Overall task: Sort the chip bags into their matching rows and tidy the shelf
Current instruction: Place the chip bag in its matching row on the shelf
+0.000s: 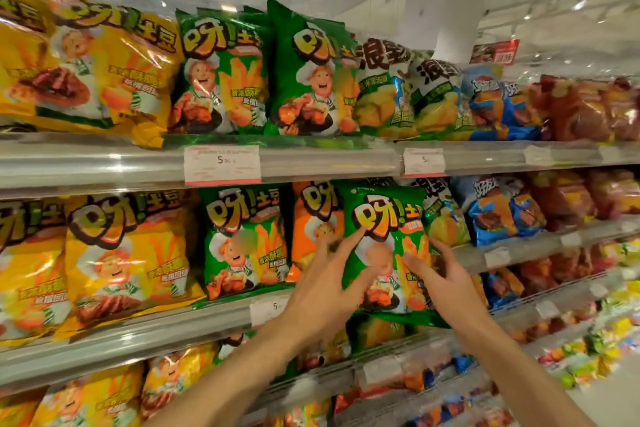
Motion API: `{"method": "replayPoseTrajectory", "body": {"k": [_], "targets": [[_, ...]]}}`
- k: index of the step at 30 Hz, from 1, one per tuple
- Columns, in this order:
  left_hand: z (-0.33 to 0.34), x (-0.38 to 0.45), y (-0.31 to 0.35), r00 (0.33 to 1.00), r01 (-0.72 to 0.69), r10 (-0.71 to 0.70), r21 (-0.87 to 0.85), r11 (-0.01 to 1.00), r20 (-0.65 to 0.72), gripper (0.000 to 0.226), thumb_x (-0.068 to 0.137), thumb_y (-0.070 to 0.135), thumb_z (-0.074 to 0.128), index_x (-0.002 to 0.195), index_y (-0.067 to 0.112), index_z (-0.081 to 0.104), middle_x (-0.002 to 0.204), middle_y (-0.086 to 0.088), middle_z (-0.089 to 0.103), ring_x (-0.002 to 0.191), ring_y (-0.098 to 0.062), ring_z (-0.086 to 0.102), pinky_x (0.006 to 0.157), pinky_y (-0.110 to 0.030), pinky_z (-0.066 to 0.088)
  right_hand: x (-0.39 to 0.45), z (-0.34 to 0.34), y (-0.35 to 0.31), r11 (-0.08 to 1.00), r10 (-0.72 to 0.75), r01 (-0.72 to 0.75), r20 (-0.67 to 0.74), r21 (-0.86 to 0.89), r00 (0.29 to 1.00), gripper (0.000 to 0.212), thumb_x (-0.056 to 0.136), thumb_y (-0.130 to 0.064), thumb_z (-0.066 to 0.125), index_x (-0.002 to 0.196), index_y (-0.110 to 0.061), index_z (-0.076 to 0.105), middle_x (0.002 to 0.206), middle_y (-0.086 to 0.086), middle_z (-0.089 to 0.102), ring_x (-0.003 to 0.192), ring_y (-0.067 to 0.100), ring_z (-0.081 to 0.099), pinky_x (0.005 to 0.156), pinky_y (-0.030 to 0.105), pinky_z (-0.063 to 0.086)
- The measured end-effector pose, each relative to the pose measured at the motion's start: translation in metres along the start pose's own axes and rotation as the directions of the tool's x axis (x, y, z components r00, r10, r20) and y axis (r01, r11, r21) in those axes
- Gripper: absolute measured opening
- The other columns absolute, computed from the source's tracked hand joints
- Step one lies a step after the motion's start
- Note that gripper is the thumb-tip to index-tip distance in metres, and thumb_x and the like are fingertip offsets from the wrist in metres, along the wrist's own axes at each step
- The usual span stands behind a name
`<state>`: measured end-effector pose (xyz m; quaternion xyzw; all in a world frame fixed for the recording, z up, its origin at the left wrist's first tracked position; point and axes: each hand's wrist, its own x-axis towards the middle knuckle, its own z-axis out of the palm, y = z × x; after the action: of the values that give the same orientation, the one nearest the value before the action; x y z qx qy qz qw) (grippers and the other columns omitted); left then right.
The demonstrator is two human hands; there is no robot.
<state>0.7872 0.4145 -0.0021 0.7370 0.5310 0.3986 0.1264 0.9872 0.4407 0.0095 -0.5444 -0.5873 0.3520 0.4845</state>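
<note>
A green chip bag (386, 218) stands tilted at the front of the middle shelf, and its lower edge hangs over the shelf rail (207, 326). It covers part of an orange bag (311, 218) behind it. My left hand (329, 284) lies against the bag's left front with fingers spread, the index finger pointing up onto the print. My right hand (446, 281) touches the bag's right front with spread fingertips. Neither hand wraps around the bag. More green bags (242, 239) of the same kind stand just to the left.
Yellow bags (114, 253) fill the left of the middle shelf; blue bags (502, 211) and red bags (568, 198) fill the right. The top shelf (311, 156) carries yellow, green, pale-green, blue and red rows. Price tags (221, 165) hang on the rails. Lower shelves hold more bags.
</note>
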Motion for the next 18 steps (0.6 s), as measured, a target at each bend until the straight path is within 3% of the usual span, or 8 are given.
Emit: {"method": "replayPoseTrajectory", "body": {"k": [3, 6, 10, 12, 15, 16, 18], "targets": [[0.007, 0.015, -0.004, 0.982, 0.002, 0.005, 0.034, 0.999, -0.188, 0.057, 0.099, 0.057, 0.043, 0.151, 0.038, 0.031, 0.145, 0.010, 0.035, 0.132, -0.008, 0.040, 0.103, -0.022, 0.034, 0.029, -0.015, 0.011, 0.999, -0.028, 0.027, 0.032, 0.038, 0.999, 0.062, 0.094, -0.046, 0.062, 0.149, -0.035, 0.035, 0.110, -0.022, 0.055, 0.091, -0.010, 0.050, 0.066, 0.016, 0.041], [0.008, 0.030, -0.021, 0.895, 0.136, -0.094, 0.065, 0.989, -0.437, 0.060, 0.098, 0.040, 0.058, 0.150, 0.019, 0.036, 0.140, -0.002, 0.039, 0.130, -0.018, 0.038, 0.105, -0.024, 0.030, 0.057, -0.027, 0.022, 0.993, -0.048, 0.043, 0.052, 0.106, 0.997, 0.061, 0.093, -0.046, 0.063, 0.147, -0.038, 0.037, 0.121, -0.014, 0.060, 0.103, 0.001, 0.059, 0.070, 0.023, 0.047], [0.012, 0.047, -0.027, 0.828, 0.340, -0.270, 0.057, 0.939, -0.491, 0.081, 0.090, 0.044, 0.068, 0.154, 0.016, 0.026, 0.142, -0.012, 0.038, 0.133, -0.027, 0.035, 0.110, -0.037, 0.032, 0.089, -0.044, 0.030, 0.984, -0.094, 0.077, 0.102, 0.158, 0.990, 0.057, 0.094, -0.041, 0.064, 0.145, -0.034, 0.039, 0.118, -0.010, 0.061, 0.101, 0.006, 0.060, 0.073, 0.025, 0.046], [0.011, 0.057, -0.028, 0.803, 0.392, -0.301, 0.075, 0.917, -0.514, 0.085, 0.088, 0.054, 0.065, 0.153, 0.017, 0.026, 0.122, -0.007, 0.052, 0.118, -0.025, 0.045, 0.099, -0.038, 0.041, 0.104, -0.052, 0.034, 0.982, -0.124, 0.103, 0.127, 0.161, 0.984, 0.060, 0.093, -0.040, 0.065, 0.146, -0.033, 0.039, 0.111, -0.017, 0.058, 0.104, 0.012, 0.059, 0.084, 0.030, 0.043], [0.011, 0.068, -0.027, 0.796, 0.427, -0.296, 0.143, 0.893, -0.528, 0.068, 0.085, 0.065, 0.057, 0.134, 0.019, 0.043, 0.066, 0.007, 0.060, 0.073, -0.019, 0.059, 0.072, -0.045, 0.051, 0.122, -0.061, 0.043, 0.978, -0.165, 0.137, 0.171, 0.159, 0.971, 0.058, 0.094, -0.035, 0.065, 0.146, -0.031, 0.039, 0.106, -0.020, 0.056, 0.101, 0.008, 0.059, 0.088, 0.035, 0.046], [0.011, 0.070, -0.026, 0.797, 0.432, -0.295, 0.156, 0.888, -0.527, 0.059, 0.087, 0.062, 0.057, 0.125, 0.019, 0.046, 0.056, 0.006, 0.057, 0.064, -0.017, 0.058, 0.069, -0.044, 0.051, 0.126, -0.064, 0.046, 0.977, -0.166, 0.136, 0.179, 0.167, 0.970, 0.058, 0.094, -0.035, 0.065, 0.147, -0.030, 0.039, 0.108, -0.017, 0.056, 0.101, 0.009, 0.059, 0.087, 0.035, 0.048], [0.012, 0.074, -0.020, 0.790, 0.440, -0.309, 0.139, 0.887, -0.530, 0.049, 0.088, 0.057, 0.060, 0.119, 0.020, 0.051, 0.054, 0.005, 0.055, 0.056, -0.013, 0.056, 0.063, -0.038, 0.047, 0.133, -0.068, 0.050, 0.973, -0.170, 0.133, 0.193, 0.189, 0.966, 0.059, 0.095, -0.034, 0.064, 0.147, -0.029, 0.039, 0.108, -0.017, 0.056, 0.096, 0.002, 0.058, 0.073, 0.026, 0.049]]}}
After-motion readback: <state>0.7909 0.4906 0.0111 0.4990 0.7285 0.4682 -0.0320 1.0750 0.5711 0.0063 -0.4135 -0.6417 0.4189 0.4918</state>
